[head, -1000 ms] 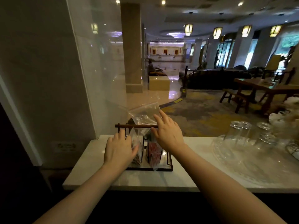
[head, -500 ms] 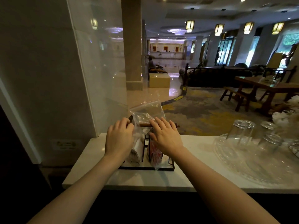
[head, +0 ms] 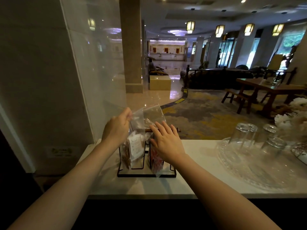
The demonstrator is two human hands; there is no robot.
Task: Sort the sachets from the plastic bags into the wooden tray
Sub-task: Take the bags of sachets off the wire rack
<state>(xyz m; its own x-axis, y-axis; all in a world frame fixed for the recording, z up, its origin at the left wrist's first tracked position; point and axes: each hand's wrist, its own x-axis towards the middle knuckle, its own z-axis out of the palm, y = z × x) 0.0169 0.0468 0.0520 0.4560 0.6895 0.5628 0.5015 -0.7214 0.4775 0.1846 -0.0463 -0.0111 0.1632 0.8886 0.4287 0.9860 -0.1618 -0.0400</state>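
A small tray (head: 146, 174) with a black wire frame and a wooden handle bar (head: 177, 130) stands on the white counter (head: 191, 183). Clear plastic bags stand in it: one with white and brown sachets (head: 135, 147) on the left, one with red sachets (head: 155, 161) on the right. My left hand (head: 117, 128) pinches the top edge of the left clear bag (head: 146, 116) and holds it up. My right hand (head: 166, 143) lies flat, fingers spread, over the handle bar and the red-sachet bag.
A large clear glass platter (head: 259, 165) with upturned drinking glasses (head: 241, 137) sits on the counter to the right. White flowers (head: 292, 117) are at the far right. A glass panel and wall (head: 49, 80) rise on the left. The counter's front edge is close to me.
My left hand rose from the left side of the tray and pinched the clear bag's top, lifting it. My right hand slid over the handle bar and flattened.
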